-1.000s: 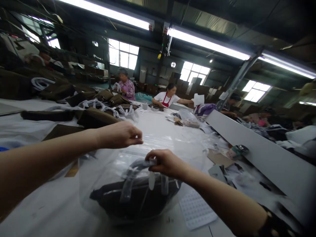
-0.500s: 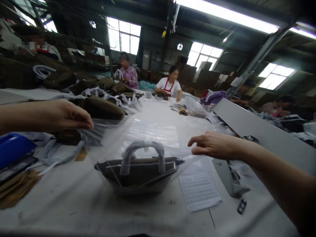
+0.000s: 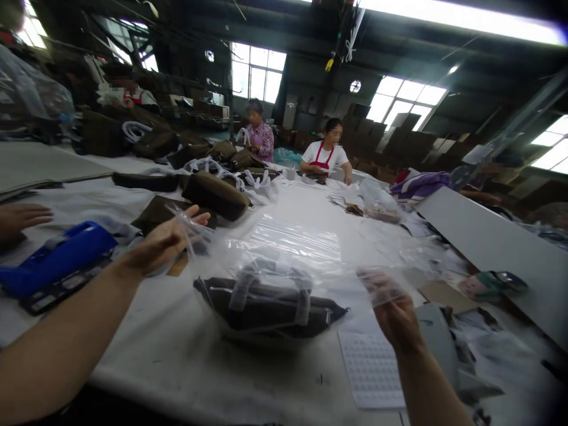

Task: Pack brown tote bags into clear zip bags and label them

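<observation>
A dark olive handbag [image 3: 275, 307] with wrapped, whitish handles [image 3: 242, 287] sits upright on the white table inside a clear plastic bag [image 3: 213, 254]. My left hand [image 3: 166, 242] is at the bag's upper left edge, palm turned up, fingers fairly straight, the film caught at the thumb and fingers. At the right edge, my right hand [image 3: 390, 302] holds the film, its bent fingers seen through the plastic. Between the hands the film is spread wide over the handbag. A stack of flat clear bags [image 3: 297, 236] lies just behind.
A printed sheet [image 3: 373, 370] lies at the right by a grey tool [image 3: 439, 337]. On the left are a blue case [image 3: 66, 254] and another person's hand [image 3: 26, 216]. Olive handbags [image 3: 215, 195] are piled behind. Co-workers [image 3: 326, 154] are at the far end.
My hands have turned palm-up and lower, now at the plastic bag's edges, with the film drawn over the right fingers. The view has swung left, and another person's hand has appeared at the left.
</observation>
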Demonstrator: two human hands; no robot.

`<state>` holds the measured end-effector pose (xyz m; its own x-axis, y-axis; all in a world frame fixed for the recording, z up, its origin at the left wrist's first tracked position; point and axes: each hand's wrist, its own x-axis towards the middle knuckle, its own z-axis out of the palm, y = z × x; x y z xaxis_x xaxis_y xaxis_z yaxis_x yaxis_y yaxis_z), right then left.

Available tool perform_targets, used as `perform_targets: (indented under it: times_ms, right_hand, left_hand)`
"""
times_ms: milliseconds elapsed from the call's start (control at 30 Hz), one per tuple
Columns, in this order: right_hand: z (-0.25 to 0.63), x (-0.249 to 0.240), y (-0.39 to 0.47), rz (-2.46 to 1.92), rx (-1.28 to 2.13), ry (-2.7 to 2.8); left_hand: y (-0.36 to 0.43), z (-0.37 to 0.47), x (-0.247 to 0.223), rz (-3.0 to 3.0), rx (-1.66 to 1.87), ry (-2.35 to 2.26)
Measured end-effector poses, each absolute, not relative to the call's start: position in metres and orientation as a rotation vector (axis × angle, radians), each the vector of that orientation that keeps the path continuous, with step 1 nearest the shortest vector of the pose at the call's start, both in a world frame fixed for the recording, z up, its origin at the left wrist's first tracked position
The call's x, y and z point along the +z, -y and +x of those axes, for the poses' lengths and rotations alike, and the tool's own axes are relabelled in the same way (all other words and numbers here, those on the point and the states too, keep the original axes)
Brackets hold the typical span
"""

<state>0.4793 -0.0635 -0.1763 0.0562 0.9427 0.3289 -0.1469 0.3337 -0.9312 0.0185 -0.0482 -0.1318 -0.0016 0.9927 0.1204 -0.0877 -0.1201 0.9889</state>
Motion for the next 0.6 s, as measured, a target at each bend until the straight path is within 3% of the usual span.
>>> perform_targets:
  times_ms: [200,333,467,600]
  right_hand:
    - [0.459,-0.169,0.037,-0.89,1.009,0.852]
    - [0.457,-0.127,-0.023,-0.995,1.18,0.649]
    - [0.47,-0.091,-0.044,-0.912,1.129,0.657]
    - [0.496,-0.136,-0.004,-0.863,1.062,0.844]
  left_hand:
    - [0.029,0.045,-0.148,0.851,1.459,-1.115]
    - [-0.018,0.054,-0.113,0.868,1.407,-1.093]
    - [-0.036,0.052,-0.073,0.988,1.465,-1.0]
    - [-0.009,0.044,-0.108,0.986,1.312,-1.087]
